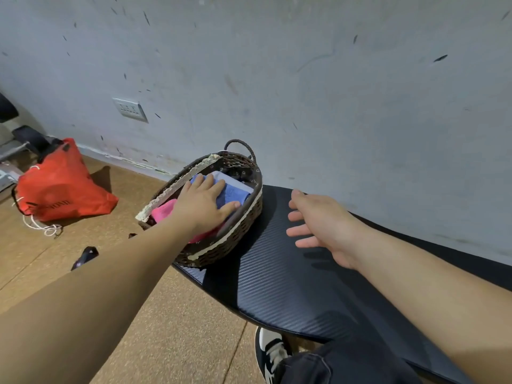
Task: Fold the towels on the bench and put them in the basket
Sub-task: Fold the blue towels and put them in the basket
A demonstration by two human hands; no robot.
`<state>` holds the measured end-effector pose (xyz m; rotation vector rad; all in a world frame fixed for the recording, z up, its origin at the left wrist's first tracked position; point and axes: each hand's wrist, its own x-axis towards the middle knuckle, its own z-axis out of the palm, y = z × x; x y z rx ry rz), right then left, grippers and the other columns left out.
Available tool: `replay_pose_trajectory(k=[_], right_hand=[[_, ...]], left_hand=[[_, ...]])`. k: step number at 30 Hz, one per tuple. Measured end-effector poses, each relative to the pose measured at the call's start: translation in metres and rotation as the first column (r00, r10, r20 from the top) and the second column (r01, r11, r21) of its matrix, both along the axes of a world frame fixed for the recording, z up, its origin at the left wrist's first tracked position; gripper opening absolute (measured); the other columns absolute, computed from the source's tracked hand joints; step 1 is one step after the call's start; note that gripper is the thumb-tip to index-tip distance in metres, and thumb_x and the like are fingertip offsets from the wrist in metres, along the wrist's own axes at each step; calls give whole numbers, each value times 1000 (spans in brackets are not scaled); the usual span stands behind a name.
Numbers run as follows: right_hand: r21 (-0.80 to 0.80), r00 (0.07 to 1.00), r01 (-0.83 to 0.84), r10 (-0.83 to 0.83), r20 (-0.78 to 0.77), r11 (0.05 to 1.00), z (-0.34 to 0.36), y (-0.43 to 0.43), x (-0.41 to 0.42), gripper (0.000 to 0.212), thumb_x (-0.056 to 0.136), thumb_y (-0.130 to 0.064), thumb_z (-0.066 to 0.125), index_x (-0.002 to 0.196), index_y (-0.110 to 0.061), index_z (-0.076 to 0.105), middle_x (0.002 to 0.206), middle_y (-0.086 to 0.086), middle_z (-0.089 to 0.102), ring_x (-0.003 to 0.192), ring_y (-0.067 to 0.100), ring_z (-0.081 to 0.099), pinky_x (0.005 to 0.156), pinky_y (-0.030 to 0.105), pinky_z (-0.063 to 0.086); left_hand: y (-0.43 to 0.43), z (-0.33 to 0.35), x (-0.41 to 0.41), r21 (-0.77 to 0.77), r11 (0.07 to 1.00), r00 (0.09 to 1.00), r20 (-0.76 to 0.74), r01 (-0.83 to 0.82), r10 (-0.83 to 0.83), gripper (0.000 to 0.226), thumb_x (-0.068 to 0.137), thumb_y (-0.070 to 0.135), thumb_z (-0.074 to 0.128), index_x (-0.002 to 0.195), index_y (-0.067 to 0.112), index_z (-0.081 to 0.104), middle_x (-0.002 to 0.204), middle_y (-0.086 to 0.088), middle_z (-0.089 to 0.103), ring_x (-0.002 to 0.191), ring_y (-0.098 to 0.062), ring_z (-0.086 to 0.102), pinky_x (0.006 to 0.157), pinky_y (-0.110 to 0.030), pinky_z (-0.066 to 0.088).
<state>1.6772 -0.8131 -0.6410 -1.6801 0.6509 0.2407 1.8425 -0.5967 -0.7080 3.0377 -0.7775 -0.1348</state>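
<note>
A dark wicker basket (235, 234) with a lace-trimmed rim stands at the left end of the black padded bench (291, 278). Inside it lie a folded blue towel (235, 191) and a folded pink towel (163, 212). My left hand (203, 202) rests flat on the blue towel, fingers spread over it and thumb at its near edge. My right hand (318, 225) hovers over the bench just right of the basket, fingers apart and holding nothing. No towel lies on the visible part of the bench.
A red bag (62, 184) with a white drawstring sits on the cork-coloured floor at the left. A small dark object (84, 257) lies on the floor near my left forearm. The grey wall runs close behind the bench. My shoe (273, 353) shows below.
</note>
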Motion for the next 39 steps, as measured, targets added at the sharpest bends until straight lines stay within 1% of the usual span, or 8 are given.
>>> replay_pose_trajectory(k=[3,7,11,23,28,33,37,39], right_hand=[[4,1000,-28,28,9,1000,4,-4,-12,53,104,-55,43,143,-22,55,121,-4,66,99,14,73,87,37,62],[-60,998,-52,54,38,997,18,-23,-39,37,103,-48,52,126,-23,66,115,-7,69,98,11,73,89,35,61],[-108,998,-20,27,60,994,32,-53,-79,26,102,-43,56,110,-23,71,107,-5,74,93,11,75,84,32,61],[-326,997,50,-69,-45,944,12,-211,-271,32,96,-52,57,99,-24,72,99,-4,77,92,14,75,86,37,59],[-554,951,-203,30,-306,808,-13,-294,-351,34,95,-57,55,104,-28,69,103,-7,72,99,17,68,95,39,54],[-649,906,31,-296,-304,760,-54,-368,-426,52,99,-50,54,137,-15,57,135,5,62,122,29,59,97,36,46],[-742,869,187,-460,-180,644,-96,-401,-456,25,94,-39,57,82,-17,54,85,3,55,91,32,55,64,35,39],[-780,850,188,-496,-175,597,-105,-406,-455,24,93,-39,61,102,-16,60,111,9,54,106,34,53,74,39,46]], left_hand=[[-4,3,-7,-13,999,999,-5,-33,33,96,81,82,11,150,23,43,154,-7,42,145,-33,31,119,-51,27],[-14,29,-26,-250,968,999,16,-27,31,57,95,56,53,132,14,64,136,-9,60,128,-33,53,110,-46,41],[-58,61,-71,-433,897,995,78,90,-62,34,98,25,65,129,12,69,133,-3,66,128,-24,58,106,-31,40],[-270,60,-295,-591,755,788,-304,285,-535,13,98,30,63,105,31,74,90,17,73,88,8,64,72,-5,43],[-348,42,-364,-584,748,710,-378,316,-595,16,99,31,63,110,31,74,84,21,68,78,10,63,72,-6,42],[-404,21,-417,-605,742,651,-443,290,-616,17,98,28,64,111,29,75,91,18,71,84,3,67,85,-17,53],[-415,4,-437,-572,732,602,-452,371,-658,18,98,32,65,114,32,74,95,20,72,87,4,67,82,-15,51],[-411,-2,-437,-564,734,606,-448,378,-657,17,98,32,67,114,33,74,99,21,73,92,4,67,85,-16,52]])
